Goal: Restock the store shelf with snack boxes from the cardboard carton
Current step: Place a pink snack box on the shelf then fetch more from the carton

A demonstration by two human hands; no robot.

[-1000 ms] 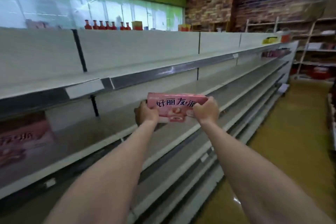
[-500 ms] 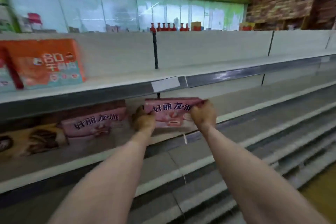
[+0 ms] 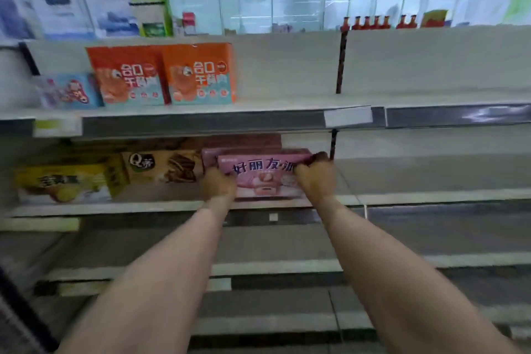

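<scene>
Pink snack box (image 3: pixel 264 178) gripped at both ends, held at the front lip of the second shelf (image 3: pixel 431 197).

Left hand (image 3: pixel 219 185) curled round the box's left end, right hand (image 3: pixel 316 178) curled round its right end, fingertips over the top right corner. Box upright, printed face toward camera, bottom edge at the shelf lip; touching or just above, cannot tell. Just behind the box, between the hands, a second identical pink box (image 3: pixel 211 156), mostly hidden. Left of left hand: brown Q-brand cake box (image 3: pixel 163 167), then yellow cake box (image 3: pixel 66 184) farther left. Above left hand on the upper shelf (image 3: pixel 258 106): two orange snack bags (image 3: pixel 163 75), a blue bag (image 3: pixel 69 92) beside them. Above right hand: blank price tag (image 3: pixel 347 117). Red-capped bottles (image 3: pixel 379 22) up top, far right of right hand. Blurred throughout.
</scene>
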